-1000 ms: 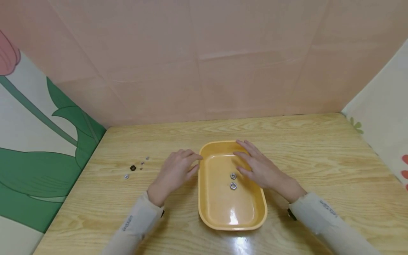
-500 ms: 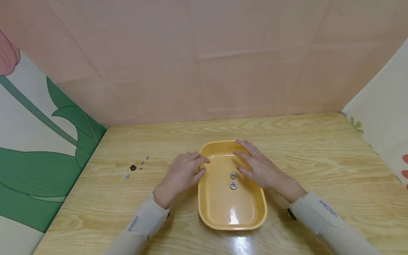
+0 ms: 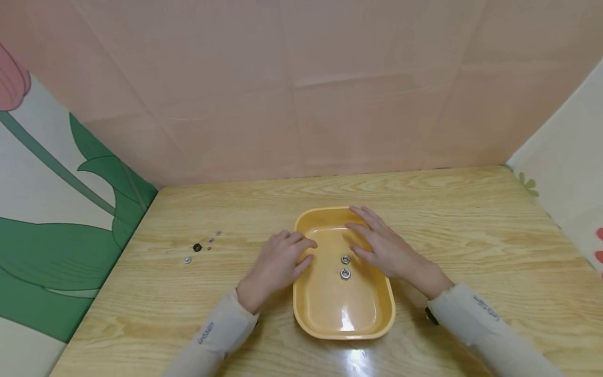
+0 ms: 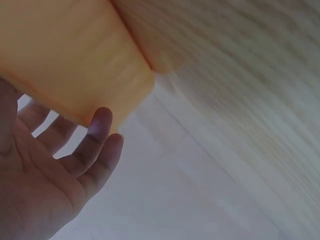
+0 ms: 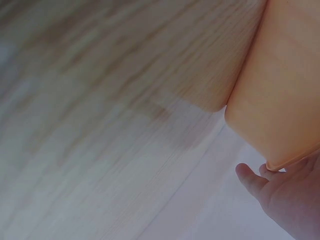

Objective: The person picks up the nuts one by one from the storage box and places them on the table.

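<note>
A yellow rectangular tray (image 3: pixel 325 311) stands on the table, holding two silver hex nuts (image 3: pixel 343 260) near its middle. My left hand (image 3: pixel 279 264) reaches over the left rim, fingers relaxed and slightly bent, with nothing between them. In the left wrist view, fingertips (image 4: pixel 102 120) of that hand are close to the tray's rim; whether they touch is hard to tell. Across the tray, my right hand (image 3: pixel 388 254) lies over the right rim with its fingers spread above the inside. It holds nothing. The right wrist view shows this hand (image 5: pixel 292 192) beside the tray's far corner.
On the table (image 3: pixel 471 235) to the left lie a black nut (image 3: pixel 194 248), a silver nut (image 3: pixel 188 260) and several smaller metal pieces (image 3: pixel 210 241). A pinkish wall covering (image 3: pixel 301 94) rises behind the table. Patterned panels (image 3: pixel 52 256) border both sides.
My left hand has moved right and slightly toward me, from beside the left rim to over the tray. The right hand, tray and nuts have stayed put.
</note>
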A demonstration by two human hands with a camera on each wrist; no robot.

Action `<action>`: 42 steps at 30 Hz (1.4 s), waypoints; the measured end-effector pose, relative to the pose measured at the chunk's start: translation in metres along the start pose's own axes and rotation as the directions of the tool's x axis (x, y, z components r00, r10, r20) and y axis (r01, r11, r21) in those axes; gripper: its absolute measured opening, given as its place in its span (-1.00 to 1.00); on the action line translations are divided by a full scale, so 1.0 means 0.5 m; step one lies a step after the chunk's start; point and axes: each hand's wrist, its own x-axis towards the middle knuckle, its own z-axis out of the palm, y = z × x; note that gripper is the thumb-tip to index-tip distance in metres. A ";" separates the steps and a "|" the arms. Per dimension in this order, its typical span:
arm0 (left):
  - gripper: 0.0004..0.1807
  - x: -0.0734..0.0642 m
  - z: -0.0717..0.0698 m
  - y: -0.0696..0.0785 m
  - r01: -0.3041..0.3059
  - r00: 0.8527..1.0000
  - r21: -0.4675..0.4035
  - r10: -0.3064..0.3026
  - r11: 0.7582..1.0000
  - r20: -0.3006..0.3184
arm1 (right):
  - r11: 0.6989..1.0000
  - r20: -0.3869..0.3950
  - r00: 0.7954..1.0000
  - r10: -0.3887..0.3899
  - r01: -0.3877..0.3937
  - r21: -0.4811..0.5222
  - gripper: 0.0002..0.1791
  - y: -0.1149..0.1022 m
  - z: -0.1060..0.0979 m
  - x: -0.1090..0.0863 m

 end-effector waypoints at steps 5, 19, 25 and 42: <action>-0.73 0.001 0.008 0.005 0.024 0.999 0.001 -0.024 1.000 0.042 | 1.000 0.002 1.000 -0.003 0.003 -0.003 -0.49 -0.001 -0.002 0.000; -0.73 0.001 0.022 0.012 0.022 1.000 -0.020 -0.022 1.000 -0.009 | 1.000 0.007 1.000 -0.002 0.002 -0.005 -0.49 -0.003 -0.003 -0.001; -0.74 0.000 0.026 0.014 0.040 0.999 -0.046 -0.041 0.998 -0.028 | 1.000 0.010 1.000 -0.006 0.006 -0.012 -0.47 -0.002 -0.002 -0.001; -0.78 -0.004 0.033 0.018 0.071 0.995 -0.043 -0.073 0.997 -0.063 | 0.998 0.003 1.000 -0.026 0.026 -0.054 -0.44 -0.003 -0.001 -0.002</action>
